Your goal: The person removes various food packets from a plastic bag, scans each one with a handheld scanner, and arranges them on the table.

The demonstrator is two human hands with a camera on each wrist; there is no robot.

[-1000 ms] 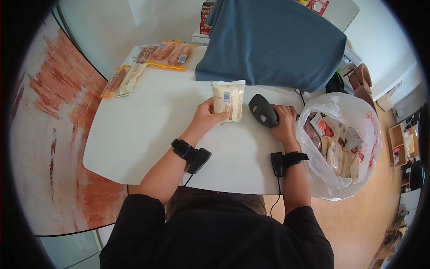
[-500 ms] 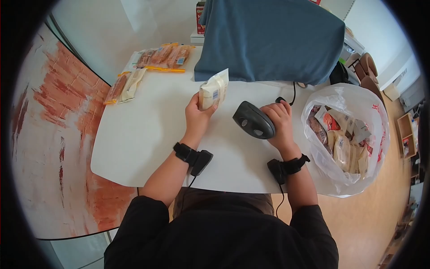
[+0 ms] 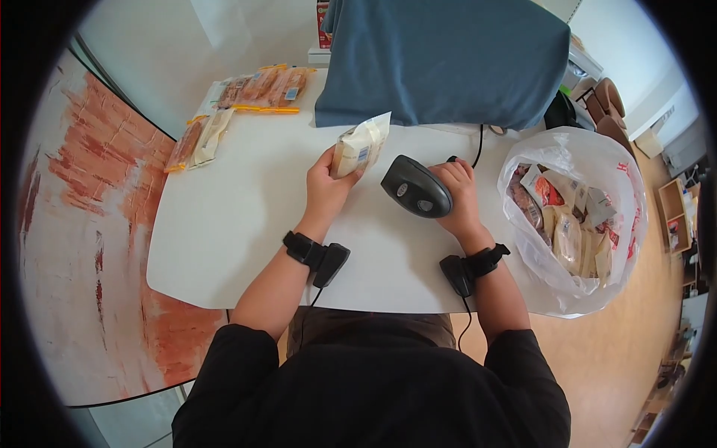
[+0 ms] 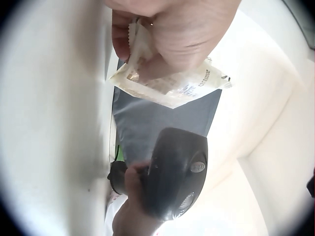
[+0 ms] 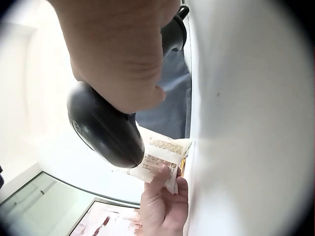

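My left hand (image 3: 327, 196) grips a cream-coloured sealed food packet (image 3: 361, 146) by its lower end, thumb across the front. A printed label with a barcode shows on the packet, which stands tilted above the white table (image 3: 224, 246). My right hand (image 3: 457, 196) holds a black handheld barcode scanner (image 3: 417, 187), fingers wrapped round its handle. The scanner's head points left, toward the packet, with a small gap between them. In the right wrist view the packet's printed face (image 5: 162, 150) lies just beyond the scanner head (image 5: 106, 128).
A white plastic bag (image 3: 515, 246) full of several food packets stands open at the table's right. Orange-edged packets (image 3: 263, 88) lie at the back left, and two more packets (image 3: 198, 142) nearby. Blue cloth (image 3: 441, 63) drapes a bulky shape behind. The scanner's cable (image 3: 479, 145) runs backward.
The packet has turned from facing me to tilting toward the right and shifted slightly left. The scanner has swung to point more at the packet and moved left, nearer to it.
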